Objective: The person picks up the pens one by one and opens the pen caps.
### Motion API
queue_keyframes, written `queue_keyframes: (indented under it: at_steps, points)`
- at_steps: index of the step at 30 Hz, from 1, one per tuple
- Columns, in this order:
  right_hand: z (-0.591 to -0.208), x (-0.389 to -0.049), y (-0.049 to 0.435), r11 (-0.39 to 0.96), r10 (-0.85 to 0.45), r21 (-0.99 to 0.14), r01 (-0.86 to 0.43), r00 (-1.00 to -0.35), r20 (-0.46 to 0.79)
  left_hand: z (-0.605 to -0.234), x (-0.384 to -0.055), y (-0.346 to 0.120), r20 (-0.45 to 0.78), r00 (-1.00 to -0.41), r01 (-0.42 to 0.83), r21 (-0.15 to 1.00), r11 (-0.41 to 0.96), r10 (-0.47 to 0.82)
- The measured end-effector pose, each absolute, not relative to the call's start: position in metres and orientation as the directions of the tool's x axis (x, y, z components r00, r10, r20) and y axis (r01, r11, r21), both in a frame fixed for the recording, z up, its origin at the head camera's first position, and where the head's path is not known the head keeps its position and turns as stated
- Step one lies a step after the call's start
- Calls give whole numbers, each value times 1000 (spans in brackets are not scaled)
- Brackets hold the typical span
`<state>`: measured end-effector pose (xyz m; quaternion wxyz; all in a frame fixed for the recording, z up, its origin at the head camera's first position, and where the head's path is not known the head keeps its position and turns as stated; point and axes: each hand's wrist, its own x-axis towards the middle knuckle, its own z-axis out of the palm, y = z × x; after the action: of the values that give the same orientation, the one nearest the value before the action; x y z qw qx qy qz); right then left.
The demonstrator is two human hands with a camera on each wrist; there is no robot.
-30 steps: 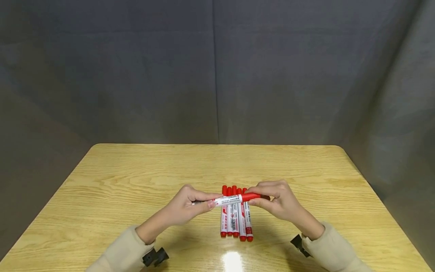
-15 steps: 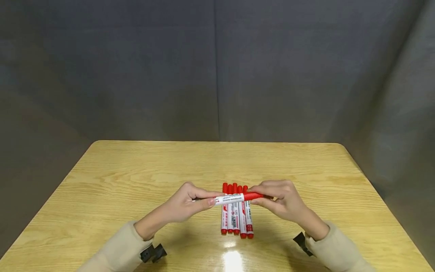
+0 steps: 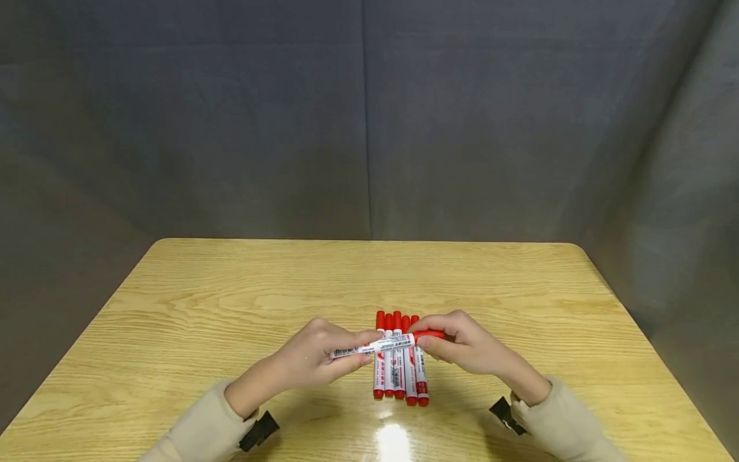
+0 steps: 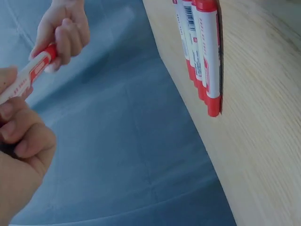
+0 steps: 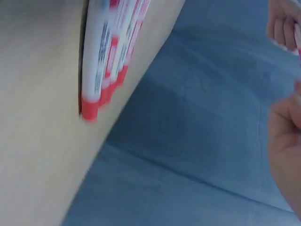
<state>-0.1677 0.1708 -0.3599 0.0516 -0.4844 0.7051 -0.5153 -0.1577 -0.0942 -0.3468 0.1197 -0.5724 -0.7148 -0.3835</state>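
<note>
A white marker with a red cap (image 3: 394,344) is held roughly level above a row of similar markers (image 3: 396,378) on the table. My left hand (image 3: 314,356) grips its white barrel between thumb and fingers. At the other end my right hand (image 3: 464,343) pinches the red cap. In the left wrist view the held marker (image 4: 28,77) runs from my left hand (image 4: 23,141) to my right hand (image 4: 63,35). Only part of my right hand (image 5: 287,132) shows in the right wrist view, where the held marker is mostly cut off.
Several red-capped markers (image 4: 207,52) lie side by side on the wooden table (image 3: 231,289), nearly pointing away from me. A dark grey cloth (image 3: 231,128) hangs behind the table and at its sides.
My right hand has shifted slightly left, its fingers changing place on the cap. The left thumb has slipped lower along the barrel, uncovering more of it. The row of markers stays put.
</note>
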Motion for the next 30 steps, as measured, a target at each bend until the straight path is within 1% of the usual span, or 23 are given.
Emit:
queue_keyframes:
  at_steps: [2, 4, 7, 9, 12, 15, 18, 20, 22, 25, 30]
  points:
    - [-359, -169, 172, 47, -787, -706, -706, -462, 409, -346, -158, -94, 591, -306, 919, 389, 68, 746]
    - [-359, -170, 173, 77, -814, -626, -776, -412, 410, -346, -157, -95, 562, -322, 906, 417, 75, 762]
    - [-358, -170, 173, 81, -818, -544, -835, -368, 442, -346, -157, -96, 527, -337, 886, 457, 74, 780]
    - [-357, -169, 174, 62, -808, -531, -845, -355, 470, -346, -157, -96, 518, -341, 872, 487, 57, 784]
    - [-356, -168, 175, 20, -786, -530, -848, -341, 516, -346, -159, -94, 528, -326, 867, 498, 25, 784]
    - [-355, -167, 175, -7, -770, -527, -850, -331, 545, -346, -159, -93, 536, -327, 851, 525, -3, 778]
    - [-353, -166, 176, -19, -754, -516, -856, -327, 570, -346, -159, -92, 537, -346, 825, 565, -23, 770]
    - [-352, -165, 176, -20, -744, -511, -859, -328, 582, -345, -158, -91, 539, -357, 808, 588, -38, 763]
    - [-351, -163, 176, -24, -740, -509, -860, -327, 588, -344, -158, -91, 549, -356, 803, 594, -54, 757]
    - [-349, -163, 174, -43, -738, -494, -868, -306, 602, -343, -157, -92, 560, -347, 800, 596, -74, 752]
    - [-346, -162, 172, -59, -734, -465, -883, -277, 620, -340, -155, -94, 537, -364, 780, 623, -67, 761]
